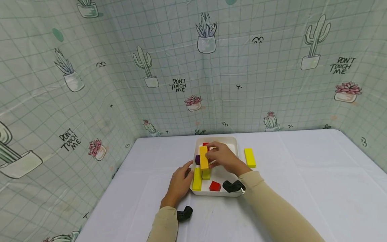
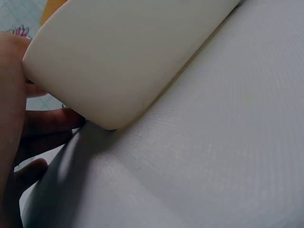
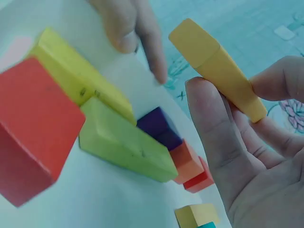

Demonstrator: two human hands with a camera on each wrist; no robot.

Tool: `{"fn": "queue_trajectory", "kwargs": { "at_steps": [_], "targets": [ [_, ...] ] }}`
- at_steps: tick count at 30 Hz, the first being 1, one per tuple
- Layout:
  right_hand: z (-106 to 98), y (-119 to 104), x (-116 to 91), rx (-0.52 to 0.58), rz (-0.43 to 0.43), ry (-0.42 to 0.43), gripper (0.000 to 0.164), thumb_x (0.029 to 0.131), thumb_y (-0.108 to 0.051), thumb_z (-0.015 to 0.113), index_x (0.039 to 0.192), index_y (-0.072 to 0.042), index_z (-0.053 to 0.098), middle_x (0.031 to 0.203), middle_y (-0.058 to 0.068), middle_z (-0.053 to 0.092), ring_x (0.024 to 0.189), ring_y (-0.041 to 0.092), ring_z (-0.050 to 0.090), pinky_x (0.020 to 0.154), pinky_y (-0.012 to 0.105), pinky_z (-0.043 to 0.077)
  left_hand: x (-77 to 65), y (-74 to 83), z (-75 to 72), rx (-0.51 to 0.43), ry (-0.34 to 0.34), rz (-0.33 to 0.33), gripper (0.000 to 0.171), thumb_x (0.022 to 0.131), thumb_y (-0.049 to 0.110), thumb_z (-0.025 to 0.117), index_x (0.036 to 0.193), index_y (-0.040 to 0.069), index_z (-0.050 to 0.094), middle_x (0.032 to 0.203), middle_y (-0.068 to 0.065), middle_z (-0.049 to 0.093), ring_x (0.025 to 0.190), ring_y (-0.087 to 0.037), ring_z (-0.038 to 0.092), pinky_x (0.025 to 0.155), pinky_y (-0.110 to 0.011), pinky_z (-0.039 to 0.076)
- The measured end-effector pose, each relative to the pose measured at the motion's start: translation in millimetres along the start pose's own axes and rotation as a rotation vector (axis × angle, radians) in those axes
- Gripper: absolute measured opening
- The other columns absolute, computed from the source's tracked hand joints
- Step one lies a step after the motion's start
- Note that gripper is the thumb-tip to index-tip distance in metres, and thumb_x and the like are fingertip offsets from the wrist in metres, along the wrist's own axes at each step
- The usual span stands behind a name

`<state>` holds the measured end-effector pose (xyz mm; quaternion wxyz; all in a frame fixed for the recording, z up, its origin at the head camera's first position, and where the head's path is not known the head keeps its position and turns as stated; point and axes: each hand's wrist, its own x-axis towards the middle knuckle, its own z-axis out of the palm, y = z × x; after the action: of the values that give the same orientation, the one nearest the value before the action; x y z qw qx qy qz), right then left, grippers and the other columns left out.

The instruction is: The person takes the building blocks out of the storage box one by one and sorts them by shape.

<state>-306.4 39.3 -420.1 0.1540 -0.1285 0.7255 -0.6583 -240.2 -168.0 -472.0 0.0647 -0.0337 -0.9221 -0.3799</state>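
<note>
My right hand [image 1: 225,158] pinches an orange-yellow wooden block [image 1: 204,157] between thumb and fingers, holding it above the left half of a white tray [image 1: 217,194]. Against the tray's left wall, my left hand [image 1: 178,183] rests with loosely bent fingers at the rim. Beneath the held block lie a long yellow block [image 1: 197,179] and a yellow-green block [image 3: 128,142], side by side. Beyond them sit a dark purple block [image 3: 160,127], an orange-red block [image 3: 184,161] and a red one [image 3: 199,178]. Another red block [image 1: 215,186] lies near the tray's front wall.
One yellow block [image 1: 249,158] lies on the white tablecloth, right of the tray. The right wrist view also catches a pale yellow block [image 3: 197,216] and a teal piece [image 3: 206,225] at its lower edge. A patterned cloth backdrop [image 1: 226,77] rises behind the table.
</note>
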Motion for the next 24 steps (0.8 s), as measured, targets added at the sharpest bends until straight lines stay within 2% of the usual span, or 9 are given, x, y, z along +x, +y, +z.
{"fn": "queue_trajectory", "kwargs": {
  "at_steps": [8, 15, 24],
  "targets": [
    [-8.5, 0.5, -7.5, 0.012, -0.006, 0.025, 0.054, 0.095, -0.014, 0.061, 0.146, -0.006, 0.047, 0.115, 0.018, 0.062, 0.093, 0.030, 0.067, 0.077, 0.040, 0.059, 1.2, -1.7, 0.8, -0.008, 0.010, 0.001, 0.046, 0.101, 0.025, 0.051, 0.147, 0.020, 0.053, 0.115, -0.004, 0.066, 0.102, -0.021, 0.058, 0.099, -0.048, 0.047],
    [-16.0, -0.8, -16.9, -0.015, -0.038, 0.061, 0.053, 0.094, -0.016, 0.059, 0.146, -0.008, 0.051, 0.126, 0.016, 0.062, 0.096, 0.029, 0.065, 0.078, 0.039, 0.059, 2.3, -0.2, 1.4, -0.005, 0.010, -0.020, 0.047, 0.101, 0.027, 0.052, 0.148, 0.022, 0.052, 0.115, -0.003, 0.066, 0.102, -0.021, 0.058, 0.101, -0.048, 0.046],
    [-34.8, -5.6, -32.6, -0.017, -0.059, 0.126, 0.056, 0.093, -0.015, 0.060, 0.147, -0.005, 0.049, 0.107, 0.018, 0.060, 0.085, 0.030, 0.062, 0.074, 0.037, 0.058, 1.1, -1.3, 1.1, -0.016, 0.013, -0.020, 0.047, 0.101, 0.027, 0.052, 0.147, 0.021, 0.053, 0.116, -0.005, 0.065, 0.102, -0.022, 0.057, 0.102, -0.048, 0.046]
  ]
}}
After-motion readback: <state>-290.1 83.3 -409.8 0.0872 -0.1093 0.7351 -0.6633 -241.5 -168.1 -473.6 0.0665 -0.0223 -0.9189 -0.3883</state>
